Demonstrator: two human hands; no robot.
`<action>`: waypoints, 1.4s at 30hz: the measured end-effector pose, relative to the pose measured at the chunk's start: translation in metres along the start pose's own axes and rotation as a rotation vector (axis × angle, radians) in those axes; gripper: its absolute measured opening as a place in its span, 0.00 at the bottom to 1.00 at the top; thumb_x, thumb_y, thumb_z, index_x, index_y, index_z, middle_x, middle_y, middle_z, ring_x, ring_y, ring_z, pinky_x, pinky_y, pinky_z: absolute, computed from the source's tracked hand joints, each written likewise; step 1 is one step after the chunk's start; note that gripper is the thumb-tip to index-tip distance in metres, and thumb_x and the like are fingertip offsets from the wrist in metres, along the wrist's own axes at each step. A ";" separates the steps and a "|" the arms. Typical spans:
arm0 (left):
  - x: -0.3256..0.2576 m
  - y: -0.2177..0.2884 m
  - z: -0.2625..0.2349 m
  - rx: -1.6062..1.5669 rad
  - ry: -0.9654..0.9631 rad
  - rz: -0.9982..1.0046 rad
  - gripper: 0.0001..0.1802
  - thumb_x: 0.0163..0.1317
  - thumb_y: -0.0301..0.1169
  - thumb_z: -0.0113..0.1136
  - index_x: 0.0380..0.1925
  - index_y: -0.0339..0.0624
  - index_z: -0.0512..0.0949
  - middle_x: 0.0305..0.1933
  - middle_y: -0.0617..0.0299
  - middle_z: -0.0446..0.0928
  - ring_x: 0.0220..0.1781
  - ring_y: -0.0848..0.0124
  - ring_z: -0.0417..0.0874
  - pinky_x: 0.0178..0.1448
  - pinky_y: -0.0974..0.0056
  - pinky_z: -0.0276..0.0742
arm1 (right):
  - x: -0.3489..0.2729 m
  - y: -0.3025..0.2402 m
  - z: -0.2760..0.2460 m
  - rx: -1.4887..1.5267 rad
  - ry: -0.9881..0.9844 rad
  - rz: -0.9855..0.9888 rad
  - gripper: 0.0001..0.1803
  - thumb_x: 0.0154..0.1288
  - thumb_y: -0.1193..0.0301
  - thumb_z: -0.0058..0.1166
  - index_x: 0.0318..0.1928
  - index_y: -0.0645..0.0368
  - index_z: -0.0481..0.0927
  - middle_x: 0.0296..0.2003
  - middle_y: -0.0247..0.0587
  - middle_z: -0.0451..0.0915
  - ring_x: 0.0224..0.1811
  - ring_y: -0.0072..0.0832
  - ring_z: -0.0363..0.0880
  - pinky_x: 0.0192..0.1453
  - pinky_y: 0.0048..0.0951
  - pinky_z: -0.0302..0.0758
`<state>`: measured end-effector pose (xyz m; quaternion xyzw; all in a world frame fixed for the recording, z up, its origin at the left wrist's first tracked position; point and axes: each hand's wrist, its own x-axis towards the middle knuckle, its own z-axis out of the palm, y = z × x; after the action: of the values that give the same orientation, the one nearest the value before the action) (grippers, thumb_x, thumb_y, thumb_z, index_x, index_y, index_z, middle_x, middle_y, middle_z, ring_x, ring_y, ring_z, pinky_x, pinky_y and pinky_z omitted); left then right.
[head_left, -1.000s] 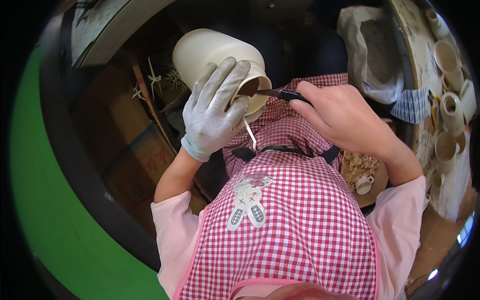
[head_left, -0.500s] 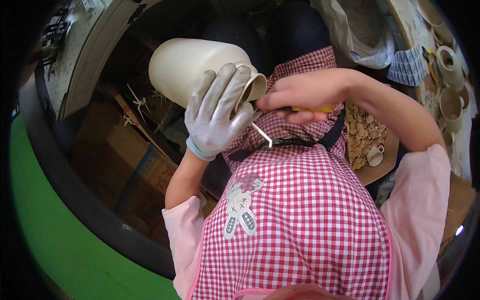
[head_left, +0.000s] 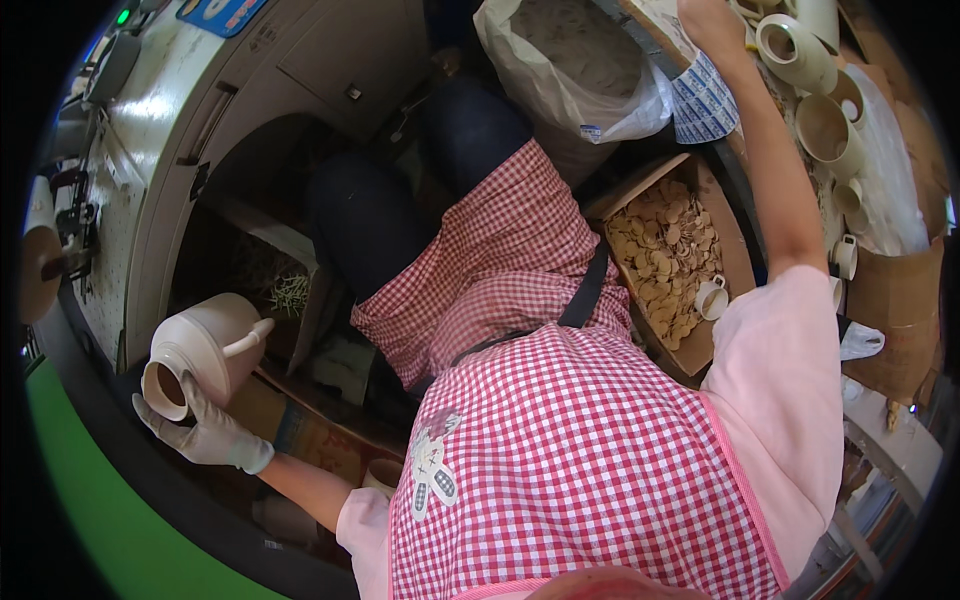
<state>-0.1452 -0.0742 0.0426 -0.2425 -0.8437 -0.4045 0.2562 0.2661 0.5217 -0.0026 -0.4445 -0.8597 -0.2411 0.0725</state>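
Note:
A cream jug (head_left: 222,330) with a wide round mouth and a side handle lies tilted at the left, its mouth toward me. My left hand (head_left: 208,428), in a pale grey glove, grips it at the neck, the fingers around the rim. On the far right my bare right hand (head_left: 712,24) is up at the picture's top edge, over the worktable's edge. Its fingers are cut off or hidden, so what it holds cannot be seen. A small yellow piece (head_left: 751,42) shows just beside it.
An open carton (head_left: 735,235) of flat round cream pieces and a small cup stands right of my lap. A white plastic bag (head_left: 520,75) is beyond it. Several cream vessels (head_left: 826,130) crowd the right worktable. A white cabinet (head_left: 320,60) and a green surface (head_left: 80,480) lie left.
My left hand has carried the jug from above my lap out to the left. My right hand has left the jug's mouth with the yellow-handled tool and reached to the far right.

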 end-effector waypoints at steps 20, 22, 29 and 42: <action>-0.008 0.113 0.071 -0.326 -0.297 -0.174 0.55 0.64 0.55 0.69 0.76 0.24 0.58 0.68 0.35 0.75 0.68 0.49 0.79 0.73 0.50 0.73 | -0.052 -0.106 0.221 0.425 -0.383 -0.412 0.09 0.62 0.70 0.60 0.39 0.61 0.87 0.44 0.55 0.84 0.51 0.52 0.82 0.60 0.46 0.77; -0.011 0.115 0.069 -0.367 -0.283 -0.173 0.60 0.56 0.55 0.75 0.76 0.25 0.57 0.66 0.35 0.75 0.66 0.48 0.80 0.71 0.49 0.76 | -0.050 -0.125 0.170 0.729 -0.271 -0.183 0.09 0.67 0.71 0.58 0.42 0.59 0.88 0.47 0.56 0.86 0.53 0.48 0.85 0.59 0.43 0.79; -0.020 0.132 0.068 -0.471 -0.575 0.220 0.67 0.41 0.35 0.89 0.78 0.32 0.55 0.62 0.42 0.79 0.62 0.53 0.84 0.65 0.54 0.83 | -0.054 -0.213 -0.135 2.137 -0.535 -0.074 0.24 0.79 0.76 0.48 0.71 0.66 0.70 0.59 0.58 0.83 0.58 0.42 0.87 0.46 0.30 0.91; -0.053 0.142 0.055 -0.317 -0.515 0.467 0.53 0.40 0.42 0.88 0.67 0.31 0.74 0.66 0.47 0.80 0.67 0.48 0.81 0.72 0.48 0.75 | -0.112 -0.271 -0.257 0.987 0.061 -0.888 0.23 0.56 0.72 0.63 0.55 0.56 0.85 0.51 0.42 0.85 0.41 0.36 0.89 0.37 0.28 0.86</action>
<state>-0.0309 0.0377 0.0586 -0.5587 -0.7294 -0.3866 0.0806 0.0929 0.1846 0.0895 0.0443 -0.9682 0.1617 0.1855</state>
